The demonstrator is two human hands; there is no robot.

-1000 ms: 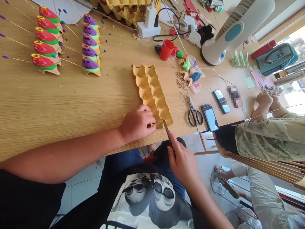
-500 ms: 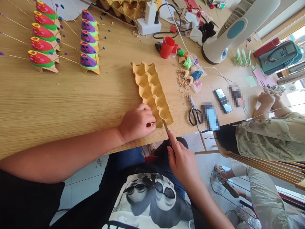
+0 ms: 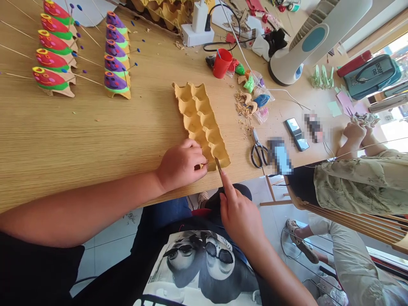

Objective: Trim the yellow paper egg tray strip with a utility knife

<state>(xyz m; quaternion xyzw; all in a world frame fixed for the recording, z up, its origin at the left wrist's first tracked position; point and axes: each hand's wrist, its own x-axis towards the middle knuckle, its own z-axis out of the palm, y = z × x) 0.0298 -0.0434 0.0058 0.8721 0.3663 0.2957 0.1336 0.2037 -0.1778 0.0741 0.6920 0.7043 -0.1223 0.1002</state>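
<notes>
A yellow egg-carton strip (image 3: 200, 119) lies on the wooden table (image 3: 95, 127), its near end by the table's front edge. My left hand (image 3: 181, 165) is closed and presses down on that near end. My right hand (image 3: 240, 216) is closed round a utility knife (image 3: 219, 169), forefinger along its back. The blade tip touches the carton's near edge, right beside my left thumb.
Black scissors (image 3: 257, 149) and two phones lie right of the carton. Painted cone figures on sticks (image 3: 54, 59) stand far left. A red cup (image 3: 222, 63), a white fan (image 3: 306, 42) and scraps sit behind. Another person's hands (image 3: 357, 131) work at the right.
The view has drifted slightly. My right hand and the knife have shifted a little left along the carton's near edge. My left hand keeps its hold.
</notes>
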